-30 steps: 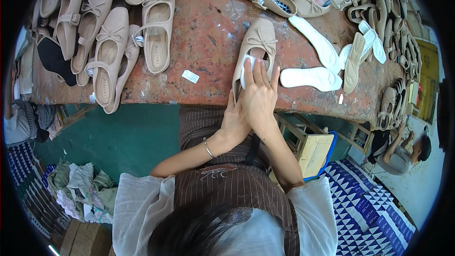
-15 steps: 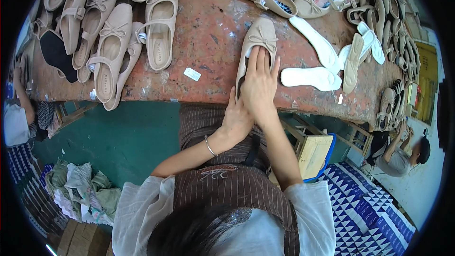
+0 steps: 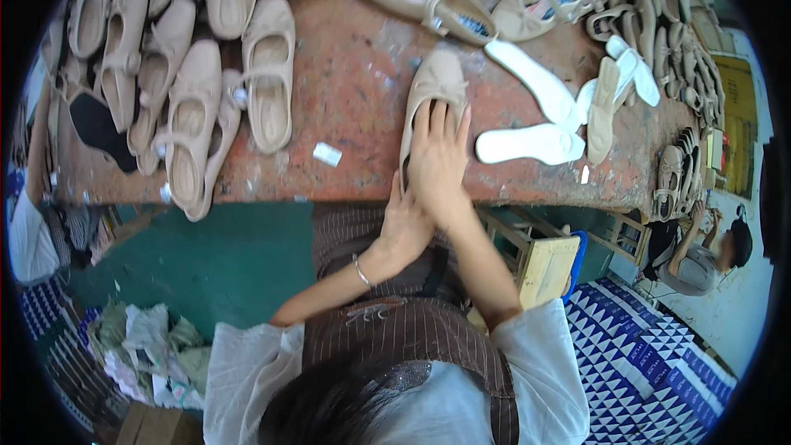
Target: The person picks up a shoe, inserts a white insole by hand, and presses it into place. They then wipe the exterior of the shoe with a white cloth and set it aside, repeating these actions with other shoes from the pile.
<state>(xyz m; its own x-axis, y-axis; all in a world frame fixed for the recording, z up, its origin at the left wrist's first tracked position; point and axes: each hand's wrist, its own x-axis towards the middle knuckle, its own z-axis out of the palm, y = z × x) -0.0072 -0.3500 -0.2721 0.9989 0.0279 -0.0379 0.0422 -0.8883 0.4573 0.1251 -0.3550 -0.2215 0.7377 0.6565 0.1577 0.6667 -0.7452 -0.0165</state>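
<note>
A beige flat shoe (image 3: pixel 435 86) with a small bow at its rounded toe lay near the front edge of the worn, reddish worktable (image 3: pixel 354 107), toe pointing away from the person. The right hand (image 3: pixel 438 163) lay flat over the shoe's opening, fingers spread and pressed down; the left hand (image 3: pixel 404 227) was tucked under it against the heel end, its grip hidden. Just to the right lay two white insoles (image 3: pixel 527 144), smooth and flat. To the left, matching beige strapped shoes (image 3: pixel 268 82) lay in rows, and a small white scrap (image 3: pixel 327 154) lay apart on the table. Compared with a second ago, the hands and shoe had scarcely shifted, the right palm staying pressed over the opening
</note>
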